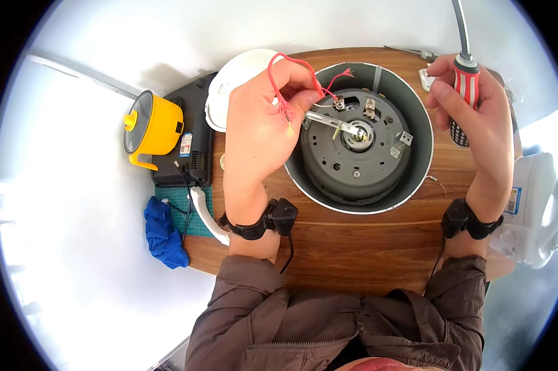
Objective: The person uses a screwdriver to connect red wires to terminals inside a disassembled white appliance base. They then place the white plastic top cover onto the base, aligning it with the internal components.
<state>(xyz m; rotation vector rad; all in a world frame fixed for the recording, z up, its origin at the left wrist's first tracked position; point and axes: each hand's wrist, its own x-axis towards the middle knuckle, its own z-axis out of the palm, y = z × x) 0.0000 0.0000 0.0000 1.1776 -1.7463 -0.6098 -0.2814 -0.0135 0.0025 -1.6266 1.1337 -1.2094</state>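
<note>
A round grey appliance shell lies open on the wooden table, showing a dark grey heating plate with metal brackets. My left hand rests on the shell's left rim and pinches a bundle of red wires that loop up over my fingers and run to a terminal on the plate. My right hand is off the shell's right side, closed around a screwdriver with a red, white and black handle, its shaft pointing up and away. Both wrists wear black bands with cables.
A yellow pot with a glass lid stands on a black device at the left. A white round lid lies behind my left hand. A blue cloth and a white handle lie at the table's left edge. A white appliance body sits at the right.
</note>
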